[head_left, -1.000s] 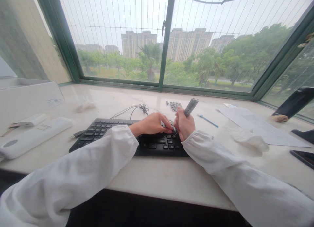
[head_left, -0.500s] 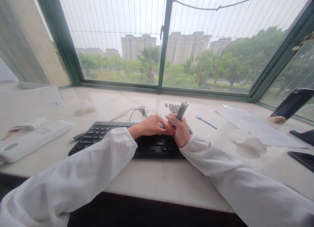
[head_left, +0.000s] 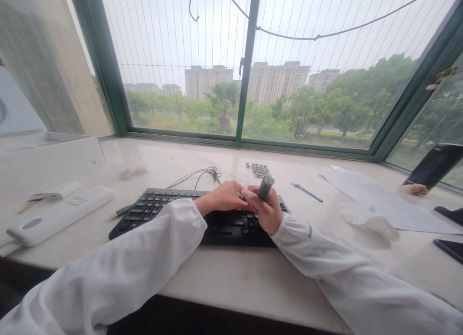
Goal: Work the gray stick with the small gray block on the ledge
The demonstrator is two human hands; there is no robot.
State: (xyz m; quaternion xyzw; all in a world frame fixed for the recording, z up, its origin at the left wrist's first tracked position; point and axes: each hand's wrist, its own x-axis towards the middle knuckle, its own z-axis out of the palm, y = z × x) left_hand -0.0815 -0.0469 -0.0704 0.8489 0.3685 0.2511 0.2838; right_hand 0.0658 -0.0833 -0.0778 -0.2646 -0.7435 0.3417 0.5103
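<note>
A black keyboard (head_left: 144,210) lies on the pale counter, partly covered by my hands and sleeves. My right hand (head_left: 270,210) is closed around a grey stick-like tool (head_left: 266,186), whose blunt, ragged end sticks up out of the fist; its exact kind I cannot tell. Against the right fingers, above the keyboard's middle, my left hand (head_left: 227,196) has its thumb and fingers pinched together. Whatever lies between the fingertips is hidden. Behind the hands sits a group of loose keycaps (head_left: 259,170).
A coiled cable (head_left: 213,172) lies behind the keyboard. To the right are a thin blue stick (head_left: 307,192), crumpled tissue (head_left: 372,221), printed paper (head_left: 394,200) and a phone (head_left: 450,249). At left stand a white box (head_left: 54,156) and a white device (head_left: 65,214).
The view has tilted up a little. The grey tool has tipped, its upper end now pointing more towards me. My two hands stay together over the keyboard.
</note>
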